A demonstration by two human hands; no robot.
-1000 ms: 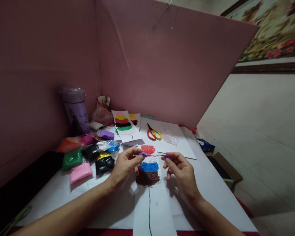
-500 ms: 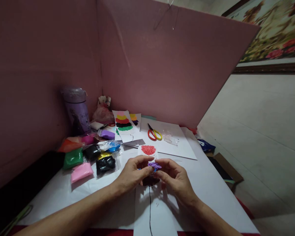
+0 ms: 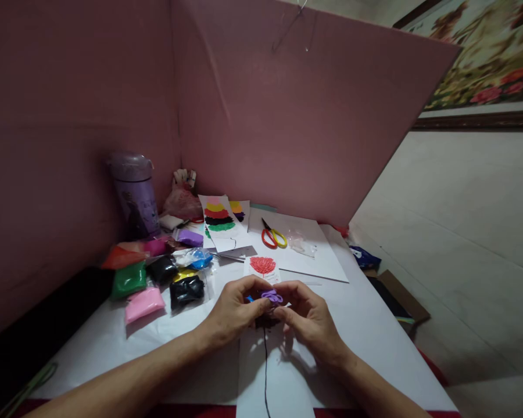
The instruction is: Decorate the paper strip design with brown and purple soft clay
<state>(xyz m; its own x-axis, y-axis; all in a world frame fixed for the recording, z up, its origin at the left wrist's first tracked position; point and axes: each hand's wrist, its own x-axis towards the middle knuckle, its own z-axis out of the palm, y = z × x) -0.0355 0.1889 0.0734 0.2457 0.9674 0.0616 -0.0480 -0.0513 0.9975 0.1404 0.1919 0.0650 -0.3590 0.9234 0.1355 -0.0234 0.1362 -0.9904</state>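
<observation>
Between my two hands is a looped, folded strand of soft purple clay (image 3: pixel 272 297). My left hand (image 3: pixel 239 306) pinches it with thumb and fingertips. My right hand (image 3: pixel 308 316) has thumb and fingers closed in around its right side, close to or touching it. Both hands hover over a long white paper strip (image 3: pixel 283 371). The strip carries a red textured clay patch (image 3: pixel 262 266) at its far end. Nearer, partly covered by the fingers, are a blue bit and a dark clay patch (image 3: pixel 265 321). A thin black line (image 3: pixel 266 366) runs from the dark patch towards me.
Several bagged clay packs lie to the left, including green (image 3: pixel 129 281) and pink (image 3: pixel 144 305) ones. Behind them stands a purple bottle (image 3: pixel 135 197). Scissors (image 3: pixel 273 237) rest on a white board (image 3: pixel 322 261). Painted cards (image 3: pixel 221 223) lie at the back.
The purple clay has shifted slightly down and left, and its loops show more clearly. My right fingers have moved a little, and more of the blue bit shows beside my left fingers.
</observation>
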